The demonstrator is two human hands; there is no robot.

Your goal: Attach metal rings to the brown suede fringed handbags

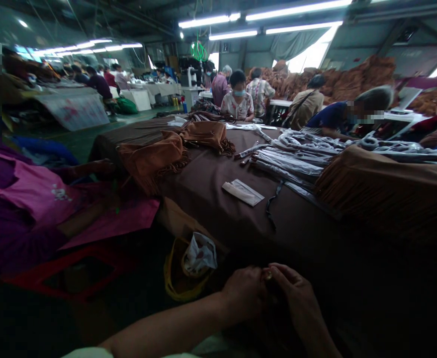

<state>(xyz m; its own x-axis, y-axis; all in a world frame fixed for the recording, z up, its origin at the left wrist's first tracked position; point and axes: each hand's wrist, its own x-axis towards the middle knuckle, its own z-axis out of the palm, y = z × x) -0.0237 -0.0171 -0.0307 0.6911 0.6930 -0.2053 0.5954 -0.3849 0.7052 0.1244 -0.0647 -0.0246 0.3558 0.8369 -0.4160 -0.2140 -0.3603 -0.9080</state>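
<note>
Your left hand point(243, 293) and right hand point(296, 293) meet at the bottom middle of the frame. Your right fingers pinch a small shiny thing point(268, 275) between your hands. Your left hand is curled, but I can't tell on what. A white packet point(243, 192) lies above, near the middle.

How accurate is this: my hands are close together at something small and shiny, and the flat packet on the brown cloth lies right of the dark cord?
Not quite: in the head view, the flat packet lies left of the dark cord, not right. It is on the brown cloth, and your left hand and right hand are close together at the small shiny thing.
</note>
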